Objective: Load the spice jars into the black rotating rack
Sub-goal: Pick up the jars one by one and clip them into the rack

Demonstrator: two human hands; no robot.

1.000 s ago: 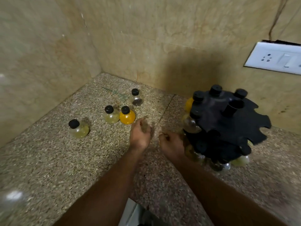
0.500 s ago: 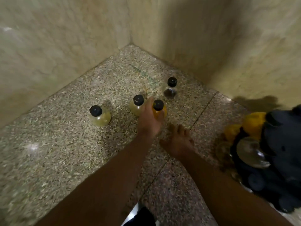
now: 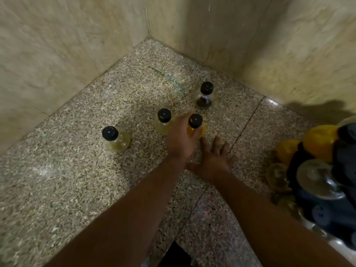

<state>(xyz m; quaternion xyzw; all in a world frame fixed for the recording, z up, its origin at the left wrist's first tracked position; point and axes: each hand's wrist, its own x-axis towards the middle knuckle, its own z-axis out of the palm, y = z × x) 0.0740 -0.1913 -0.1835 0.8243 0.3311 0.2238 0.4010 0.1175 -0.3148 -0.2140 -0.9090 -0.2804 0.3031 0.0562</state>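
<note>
Gripping the orange spice jar [image 3: 195, 125] in the left hand [image 3: 181, 140], fingers curled round its body, on the granite counter [image 3: 77, 180] just beside the pale yellow jar [image 3: 163, 122]. Resting the right hand [image 3: 213, 158] nearby, fingers spread, holding nothing. Probably best lifting straight up, sparing the neighbour, before carrying toward the black rotating rack [image 3: 346, 164] at right.

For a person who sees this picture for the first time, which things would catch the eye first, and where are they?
Most striking is the left hand gripping the orange jar in the middle of the counter, with the right hand spread open beside it. A far-left pale jar, a second pale jar and a dark-filled jar stand toward the corner; the black rack, already holding jars, sits blurred at the right edge.
</note>
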